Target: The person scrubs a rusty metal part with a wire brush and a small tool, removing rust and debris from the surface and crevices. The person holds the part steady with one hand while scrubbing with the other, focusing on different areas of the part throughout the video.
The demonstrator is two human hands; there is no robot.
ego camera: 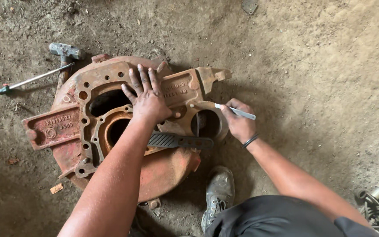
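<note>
1. Left hand (148, 98) lies flat with fingers spread on top of a rusty cast-iron housing (123, 127), pressing on it just above its big central opening; nothing is gripped in it.
2. Right hand (238, 123) is curled around a thin, pale metal scraper blade (237, 111), pinched between thumb and fingers; its tip touches the rim of a smaller round opening (207, 123) at the housing's right side; a dark band circles that wrist.
3. Housing rests on a dirt floor (321, 66), reddish paint showing through rust; a dark, ribbed flat bar (180, 141) lies across it below the left forearm.
4. Behind the housing, at upper left, lie a hammer (66, 52) and a thin rod with a green tip (33, 79); the person's worn shoe (218, 193) stands just beside the casting's lower edge.
</note>
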